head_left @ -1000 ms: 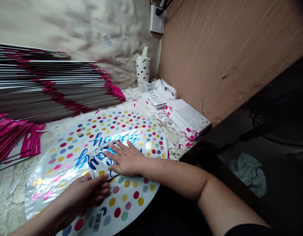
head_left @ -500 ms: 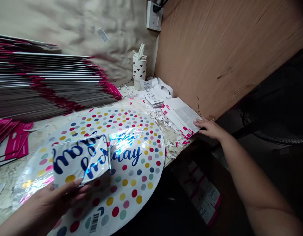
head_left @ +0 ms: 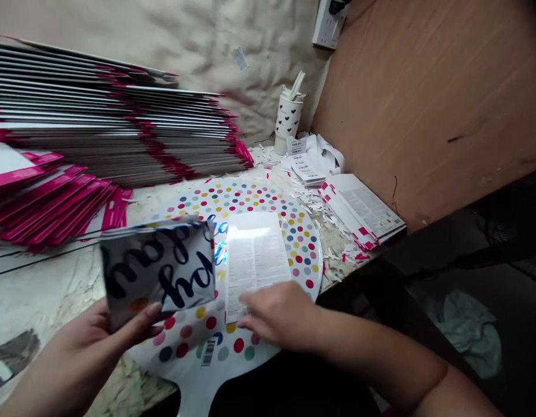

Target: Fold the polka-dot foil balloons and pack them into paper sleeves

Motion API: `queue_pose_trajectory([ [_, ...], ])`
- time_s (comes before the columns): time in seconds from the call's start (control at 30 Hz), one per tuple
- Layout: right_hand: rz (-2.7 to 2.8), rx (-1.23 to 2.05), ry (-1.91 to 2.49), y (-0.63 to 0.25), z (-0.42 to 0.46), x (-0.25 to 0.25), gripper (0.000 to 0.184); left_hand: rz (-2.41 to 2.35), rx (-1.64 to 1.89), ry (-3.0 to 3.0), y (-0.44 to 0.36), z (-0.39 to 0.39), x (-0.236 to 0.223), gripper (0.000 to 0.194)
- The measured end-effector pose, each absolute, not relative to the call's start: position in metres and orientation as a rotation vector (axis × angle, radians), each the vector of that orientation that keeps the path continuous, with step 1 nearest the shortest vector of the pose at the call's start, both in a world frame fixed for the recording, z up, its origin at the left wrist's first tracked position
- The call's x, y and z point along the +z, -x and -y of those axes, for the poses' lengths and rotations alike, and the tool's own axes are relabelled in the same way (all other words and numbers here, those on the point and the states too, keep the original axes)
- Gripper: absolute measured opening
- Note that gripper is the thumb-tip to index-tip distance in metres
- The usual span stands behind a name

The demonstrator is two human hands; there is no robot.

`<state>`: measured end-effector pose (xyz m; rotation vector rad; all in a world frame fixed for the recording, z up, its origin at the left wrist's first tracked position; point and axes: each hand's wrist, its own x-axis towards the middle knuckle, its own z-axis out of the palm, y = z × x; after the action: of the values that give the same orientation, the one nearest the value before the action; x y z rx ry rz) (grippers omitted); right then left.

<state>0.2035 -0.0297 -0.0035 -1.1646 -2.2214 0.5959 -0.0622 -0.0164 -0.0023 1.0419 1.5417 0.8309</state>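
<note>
My left hand (head_left: 83, 347) pinches a folded foil balloon (head_left: 159, 260), silvery white with blue script lettering, thumb on its front. My right hand (head_left: 285, 315), blurred, has its fingers at the lower edge of a white printed card (head_left: 256, 255) covered in small text. That card lies over a flat, round foil balloon (head_left: 300, 246) with coloured dots, a barcode and a tail toward me. The folded balloon is left of the card, above the dotted one.
Stacked pink-edged cards (head_left: 185, 133) rise at the back left, with a fanned pile (head_left: 63, 202) before them. At right sit more printed cards (head_left: 367, 208), barcode labels (head_left: 306, 168) and paper scraps. A heart-patterned tumbler (head_left: 288, 119) stands by the wooden panel (head_left: 437, 92).
My right hand has moved left from the card stack at the table's edge, bringing one card over the dotted balloon. My left hand still holds the folded balloon. The view has shifted left.
</note>
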Motion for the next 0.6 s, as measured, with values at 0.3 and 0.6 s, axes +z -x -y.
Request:
queue_pose_trajectory([
  [0.3,1.729,1.883,1.105,-0.268,-0.086,0.028,0.032,-1.488,0.889,-2.208,-0.025,0.014,0.026,0.038],
  [0.6,0.952,1.643,1.299,-0.305,-0.109,-0.013,0.023,-0.837,-0.108,-2.58,-0.023,0.017,-0.016,0.051],
])
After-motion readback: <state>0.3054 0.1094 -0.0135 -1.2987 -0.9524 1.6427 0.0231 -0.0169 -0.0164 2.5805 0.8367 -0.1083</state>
